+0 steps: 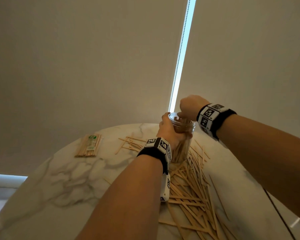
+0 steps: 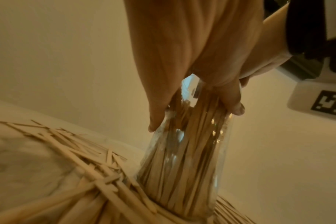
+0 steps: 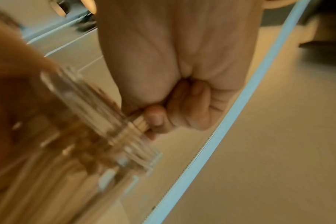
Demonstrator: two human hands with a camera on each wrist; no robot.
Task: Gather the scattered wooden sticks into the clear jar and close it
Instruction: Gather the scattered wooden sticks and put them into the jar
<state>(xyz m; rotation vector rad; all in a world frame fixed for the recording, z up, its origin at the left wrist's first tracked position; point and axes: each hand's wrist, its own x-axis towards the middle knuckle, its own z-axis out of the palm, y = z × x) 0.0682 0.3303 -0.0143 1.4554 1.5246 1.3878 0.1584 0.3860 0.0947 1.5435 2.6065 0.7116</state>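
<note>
A clear jar (image 1: 182,146) stands upright on the round marble table (image 1: 62,179), packed with wooden sticks. My left hand (image 1: 168,129) grips the jar's upper part (image 2: 186,136), fingers curled round the glass. My right hand (image 1: 189,108) is above the jar's open mouth (image 3: 113,127) and pinches a small bunch of sticks (image 3: 139,122) whose lower ends are inside the jar. Many loose sticks (image 1: 189,187) lie scattered around the jar's base and towards me. No lid shows in any view.
A wrapped bundle of sticks (image 1: 88,146) with a green label lies at the table's far left. A pale blind with a bright gap and bead chain (image 1: 180,54) hangs behind the table. A dark cable (image 1: 277,212) runs along the table's right edge.
</note>
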